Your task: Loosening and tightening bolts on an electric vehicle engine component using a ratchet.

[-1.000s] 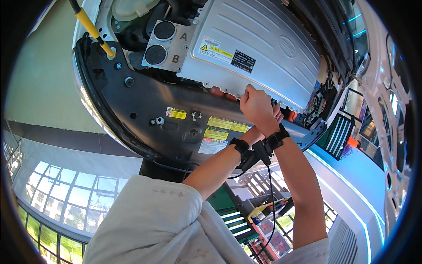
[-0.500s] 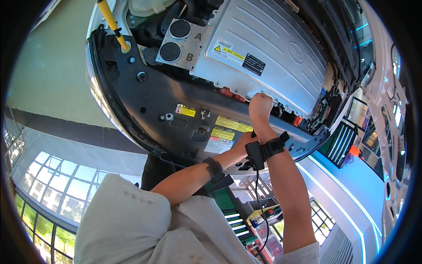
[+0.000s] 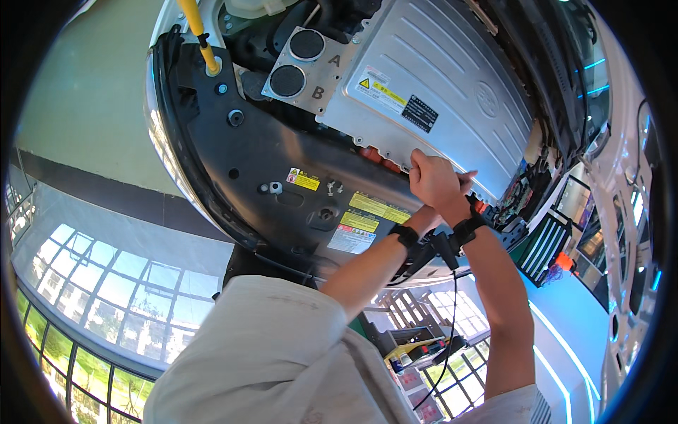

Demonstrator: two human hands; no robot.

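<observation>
My right hand (image 3: 433,182) is curled closed at the front edge of the silver ribbed metal housing (image 3: 438,78). Whatever it grips, if anything, is hidden under the fingers. Crossing beneath it, my left hand (image 3: 426,218) is mostly covered by the right wrist. Some fingertips show just right of my right hand, by the housing's lower edge, and seem to be the left hand's. Bolts (image 3: 358,140) line that edge. Orange-red connectors (image 3: 380,157) sit below it, left of my hands. Both wrists wear black straps, with a cable hanging from the right one.
A black front panel (image 3: 282,152) with yellow labels (image 3: 304,179) lies before the housing. Small loose metal bolts (image 3: 335,187) rest on it. A plate with two round black openings (image 3: 288,80) adjoins the housing. A yellow rod (image 3: 193,18) stands at the far left.
My left hand has reached farther forward and right, under the right wrist. The right hand has shifted slightly right and down, and the whole view has moved a little.
</observation>
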